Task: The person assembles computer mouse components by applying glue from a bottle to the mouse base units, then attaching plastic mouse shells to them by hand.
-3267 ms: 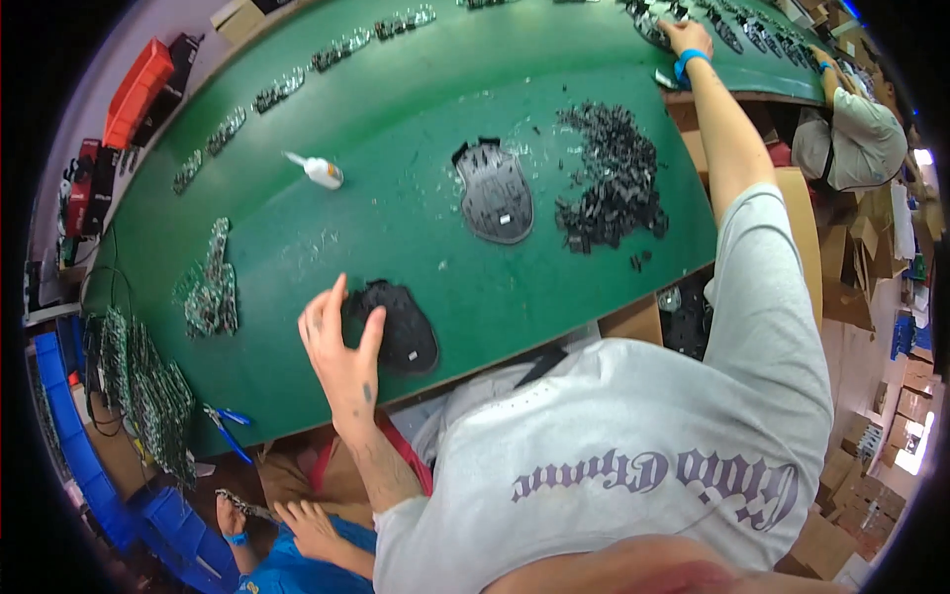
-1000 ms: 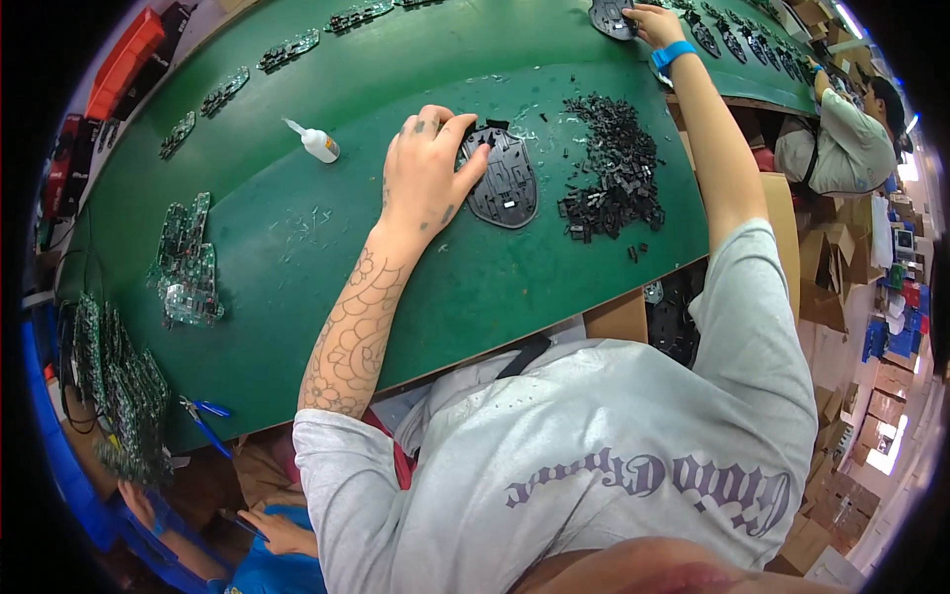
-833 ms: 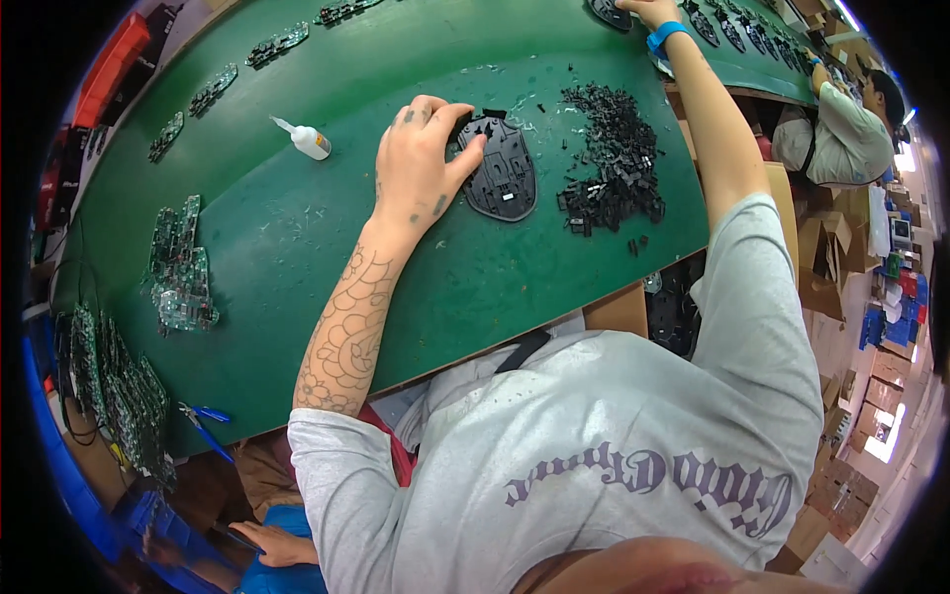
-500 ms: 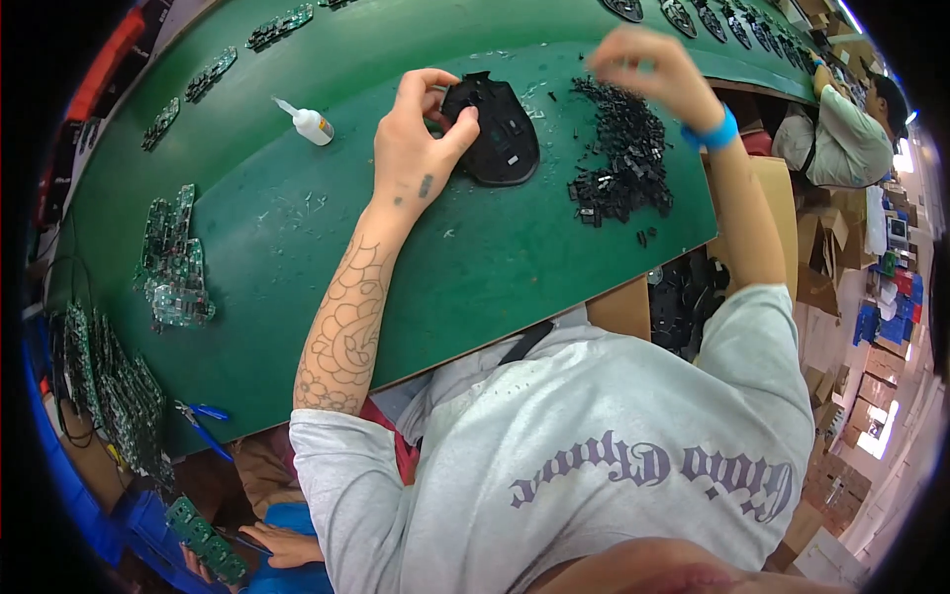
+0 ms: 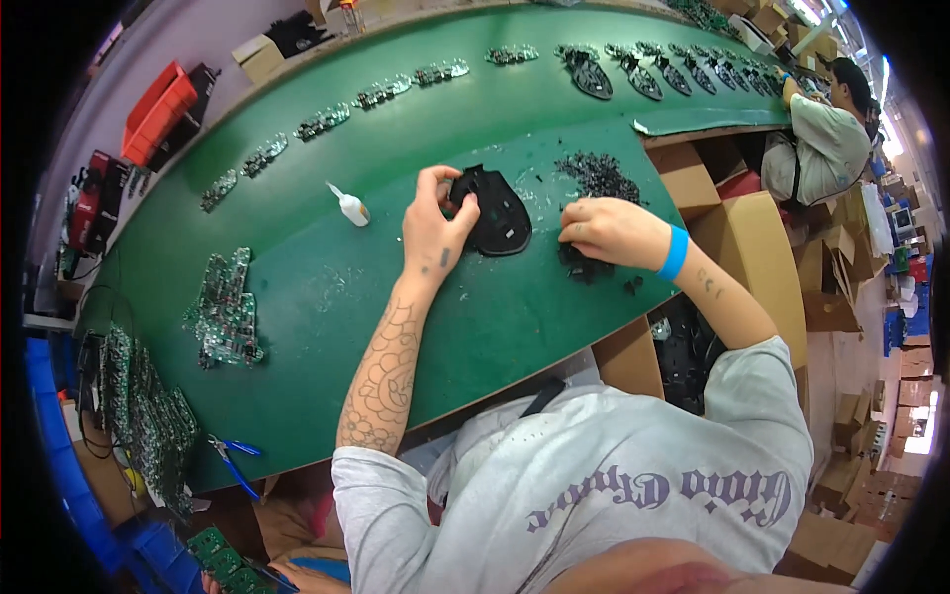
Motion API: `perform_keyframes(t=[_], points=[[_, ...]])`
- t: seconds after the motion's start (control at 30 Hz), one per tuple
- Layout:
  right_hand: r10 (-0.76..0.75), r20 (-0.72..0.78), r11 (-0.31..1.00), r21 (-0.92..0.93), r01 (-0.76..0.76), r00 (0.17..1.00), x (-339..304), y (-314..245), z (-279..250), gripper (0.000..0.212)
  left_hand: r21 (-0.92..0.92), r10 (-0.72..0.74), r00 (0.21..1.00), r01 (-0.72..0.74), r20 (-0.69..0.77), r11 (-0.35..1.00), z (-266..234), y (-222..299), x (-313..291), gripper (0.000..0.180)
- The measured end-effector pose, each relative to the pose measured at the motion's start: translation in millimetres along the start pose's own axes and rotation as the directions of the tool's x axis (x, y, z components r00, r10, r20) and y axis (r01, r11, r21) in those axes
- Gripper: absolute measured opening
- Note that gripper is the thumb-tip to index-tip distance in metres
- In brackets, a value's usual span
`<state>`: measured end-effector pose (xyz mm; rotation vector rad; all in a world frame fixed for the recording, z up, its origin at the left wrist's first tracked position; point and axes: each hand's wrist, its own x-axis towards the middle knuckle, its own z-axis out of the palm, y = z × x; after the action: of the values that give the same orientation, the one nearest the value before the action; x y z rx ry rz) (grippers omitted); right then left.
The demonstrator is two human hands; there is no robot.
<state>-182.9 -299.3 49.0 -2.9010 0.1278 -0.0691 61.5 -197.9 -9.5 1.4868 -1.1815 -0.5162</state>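
My left hand (image 5: 433, 220) grips a black plastic mouse shell (image 5: 503, 220) by its left edge, thumb and fingers closed round it. The shell lies on the green work table (image 5: 396, 327) with its hollow inside up. To the right is a heap of small black plastic parts (image 5: 599, 175). My right hand (image 5: 618, 236) is over the near part of this heap, its fingers pinched together. What they hold, if anything, I cannot make out. A white dropper bottle (image 5: 351, 210) stands to the left of my left hand.
Green circuit boards (image 5: 228, 309) are stacked at the left, by blue-handled cutters (image 5: 236, 460). A row of boards (image 5: 384, 91) and mouse shells (image 5: 591, 75) lines the far side. Cardboard boxes (image 5: 757, 257) stand at the right. Another person (image 5: 831, 139) sits at the far right.
My right hand has come down and nearer onto the heap, fingers now pinched. My left hand keeps its hold on the shell. The view has shifted, showing more of the far table.
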Motion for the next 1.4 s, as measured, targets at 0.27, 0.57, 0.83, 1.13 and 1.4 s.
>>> perform_keyframes(t=[0.27,0.57,0.83,1.13,1.4], points=[[-0.019,-0.091,0.978,-0.211,0.000,0.996,-4.3,-8.3,1.9,0.011,-0.047,0.009,1.000,-0.010,-0.007,0.999,-2.9,2.4,3.2,0.035],[0.634,-0.279,0.510,0.852,-0.118,0.722,22.0,-7.0,-3.5,0.017,-0.322,-0.126,0.992,0.128,0.027,0.938,2.7,9.8,3.0,0.035],[0.704,-0.260,0.472,0.866,-0.162,0.661,52.8,-16.9,16.3,0.015,-0.406,-0.101,0.994,0.112,0.049,0.907,6.6,10.2,-5.2,0.045],[0.475,-0.653,0.867,0.461,-0.187,0.590,65.3,-20.8,21.2,0.011,-0.373,-0.055,0.998,0.065,0.039,0.925,5.2,24.0,-10.5,0.043],[0.658,0.026,-0.064,0.998,0.021,0.752,72.4,-10.0,14.3,0.026,-0.407,0.067,0.996,-0.082,-0.052,0.910,8.6,15.7,-11.7,0.042]])
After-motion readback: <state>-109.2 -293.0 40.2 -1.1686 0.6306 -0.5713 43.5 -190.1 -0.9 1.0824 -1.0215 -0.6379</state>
